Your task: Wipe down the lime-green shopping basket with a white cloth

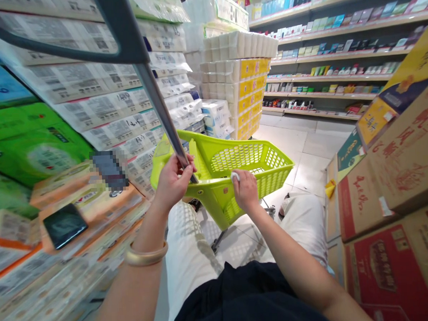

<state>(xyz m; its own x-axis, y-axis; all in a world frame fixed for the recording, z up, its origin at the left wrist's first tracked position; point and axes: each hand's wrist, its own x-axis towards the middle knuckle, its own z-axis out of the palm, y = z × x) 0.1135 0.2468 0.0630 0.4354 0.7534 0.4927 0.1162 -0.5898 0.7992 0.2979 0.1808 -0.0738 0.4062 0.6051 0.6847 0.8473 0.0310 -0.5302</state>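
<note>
Head view: my left grip (173, 182) clamps a slim grey metal trolley pole (158, 111); my right grip (245, 190) pinches a small white wad (235, 176) above a lime-green plastic mesh basket (271, 165).

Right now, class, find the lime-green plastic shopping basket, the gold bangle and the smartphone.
lime-green plastic shopping basket (240, 158): head view, on its mesh side wall.
gold bangle (146, 254): head view, on the band's outer face.
smartphone (65, 226): head view, on its dark screen.

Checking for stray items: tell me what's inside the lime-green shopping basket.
Inside the lime-green shopping basket, only its perforated inner wall shows. The near rim and the right hand cover the bottom, so anything lying there cannot be seen.
</note>
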